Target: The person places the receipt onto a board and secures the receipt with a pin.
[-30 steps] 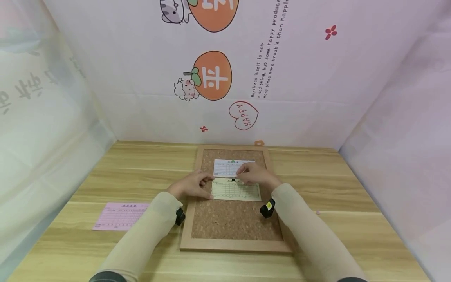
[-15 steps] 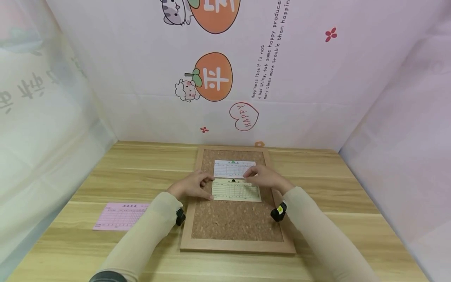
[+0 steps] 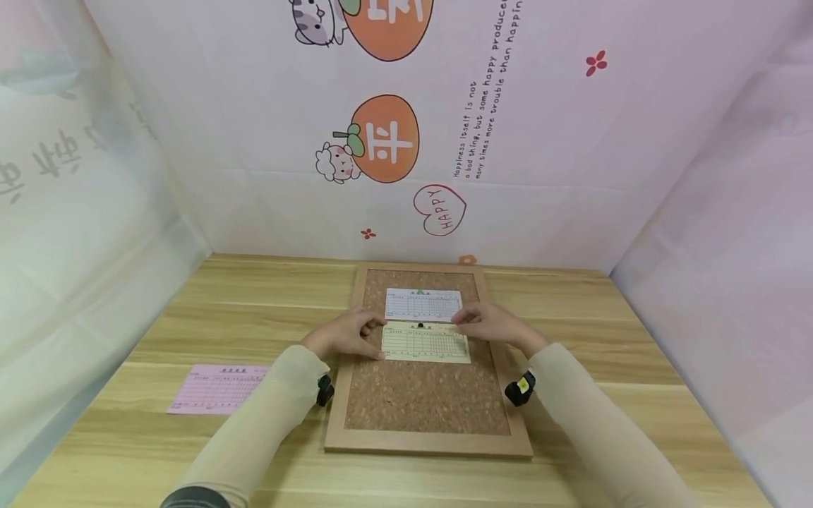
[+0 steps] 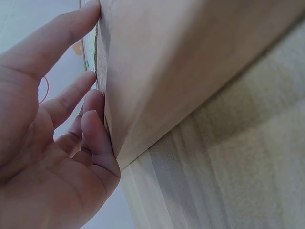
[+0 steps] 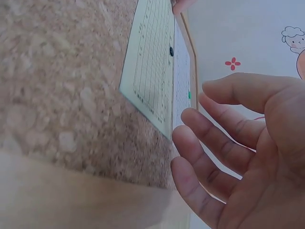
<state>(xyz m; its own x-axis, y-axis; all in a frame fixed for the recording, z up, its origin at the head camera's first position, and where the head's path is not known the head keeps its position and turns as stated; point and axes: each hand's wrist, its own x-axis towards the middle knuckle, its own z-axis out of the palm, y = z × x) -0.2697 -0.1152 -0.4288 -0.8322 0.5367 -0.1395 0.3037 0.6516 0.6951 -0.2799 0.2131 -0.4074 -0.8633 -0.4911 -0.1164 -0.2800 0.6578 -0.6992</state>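
A yellow form (image 3: pixel 425 344) lies on the corkboard (image 3: pixel 425 402), with a black pin (image 3: pixel 420 325) at its top edge. Directly above it is a white form (image 3: pixel 422 303) with a green pin (image 3: pixel 420 291). My left hand (image 3: pixel 343 334) touches the yellow form's left edge with thumb and index fingertip; in the left wrist view that hand (image 4: pixel 57 124) is beside the board's wooden frame (image 4: pixel 157 71). Over the yellow form's upper right corner is my right hand (image 3: pixel 492 326). Its fingers are loosely bent with nothing between them in the right wrist view, near the yellow form (image 5: pixel 150 67).
A pink form (image 3: pixel 216 389) lies on the wooden table (image 3: pixel 267 296), left of the board and partly behind the left sleeve. Behind the table hangs a white printed cloth (image 3: pixel 540 141), and more cloth covers both sides.
My right hand has moved rightward from beside the black pin to the yellow form's upper right corner. The left hand has stayed at the left edge.
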